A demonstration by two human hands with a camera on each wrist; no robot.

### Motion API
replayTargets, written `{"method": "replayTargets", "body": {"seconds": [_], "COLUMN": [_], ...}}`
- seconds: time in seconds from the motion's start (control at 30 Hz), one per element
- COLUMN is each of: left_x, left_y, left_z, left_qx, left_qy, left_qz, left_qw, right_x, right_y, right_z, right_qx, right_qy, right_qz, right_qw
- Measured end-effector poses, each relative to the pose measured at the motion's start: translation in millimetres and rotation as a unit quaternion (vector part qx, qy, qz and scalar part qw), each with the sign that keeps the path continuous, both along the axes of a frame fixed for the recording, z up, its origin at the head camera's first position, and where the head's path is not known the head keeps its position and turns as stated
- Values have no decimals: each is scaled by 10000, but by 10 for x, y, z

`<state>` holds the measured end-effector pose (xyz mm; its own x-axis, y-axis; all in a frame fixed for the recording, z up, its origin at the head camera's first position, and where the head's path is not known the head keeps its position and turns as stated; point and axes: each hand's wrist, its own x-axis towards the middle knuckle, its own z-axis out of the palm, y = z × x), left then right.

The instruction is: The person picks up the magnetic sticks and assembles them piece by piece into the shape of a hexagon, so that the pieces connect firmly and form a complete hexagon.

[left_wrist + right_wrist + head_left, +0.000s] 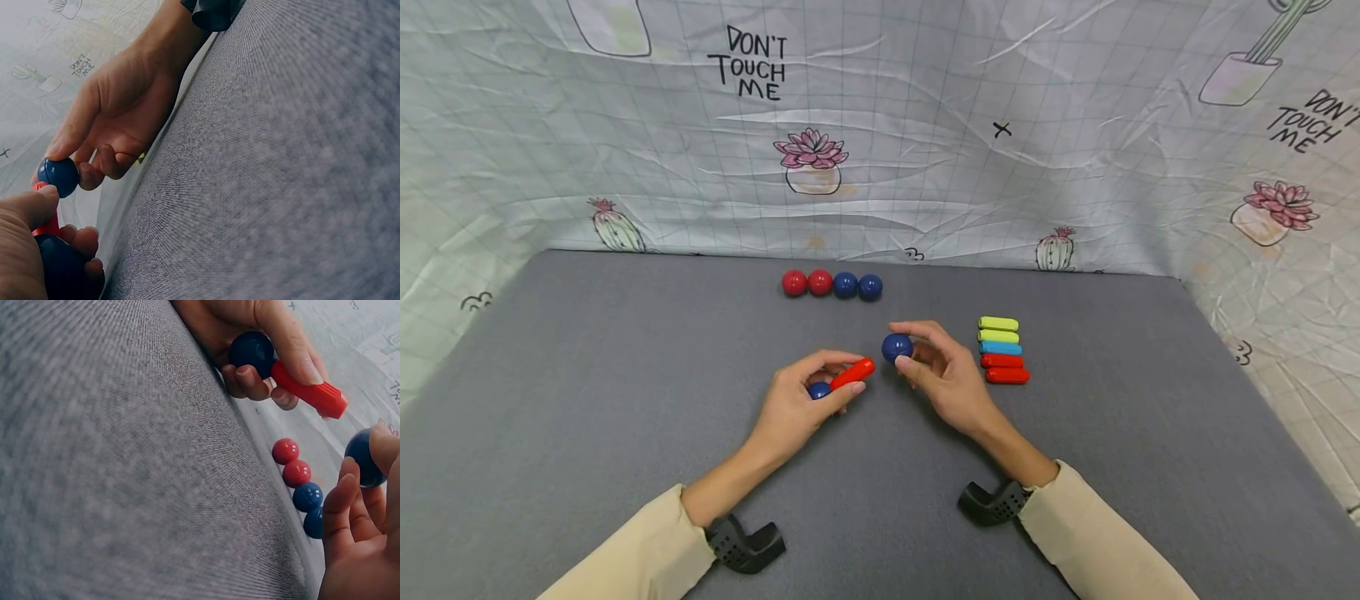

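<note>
My left hand (797,398) pinches a red rod (853,374) between thumb and fingers. A blue ball (252,354) sits at the rod's near end, against the left palm and fingers; the two touch there. The rod's other end points toward my right hand (951,379), which pinches a second blue ball (897,347) in its thumb and fingertips. In the right wrist view a gap shows between the rod's free end and that ball. Both hands are held above the grey table (625,400).
At the back a row of balls stands side by side: two red balls (807,282) and two blue balls (858,287). Right of my right hand lies a column of rods: two yellow-green rods (998,330), a light blue rod (1000,348) and two red rods (1006,368). Printed cloth (917,167) hangs behind.
</note>
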<state>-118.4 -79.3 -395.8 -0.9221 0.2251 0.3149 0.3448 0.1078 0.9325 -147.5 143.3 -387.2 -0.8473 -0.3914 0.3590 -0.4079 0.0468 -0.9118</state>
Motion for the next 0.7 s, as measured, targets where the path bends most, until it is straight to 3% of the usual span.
{"method": "replayTargets", "body": {"seconds": [0.17,0.33,0.47,0.7], "left_x": [51,129,144,144], "left_y": [22,39,42,42], "left_z": [109,286,320,317], "left_qx": [-79,-187,-266,-279], "left_qy": [-42,-82,-108,-73], "left_qz": [14,13,34,34], "left_qw": [10000,9998,9996,9996], "right_x": [11,82,126,41], "right_y": [2,-30,-53,-13], "right_z": [-2,133,219,55], "right_qx": [60,109,93,102], "right_qy": [106,172,232,229], "right_qz": [117,167,230,250], "right_qw": [9999,9997,9994,9994]}}
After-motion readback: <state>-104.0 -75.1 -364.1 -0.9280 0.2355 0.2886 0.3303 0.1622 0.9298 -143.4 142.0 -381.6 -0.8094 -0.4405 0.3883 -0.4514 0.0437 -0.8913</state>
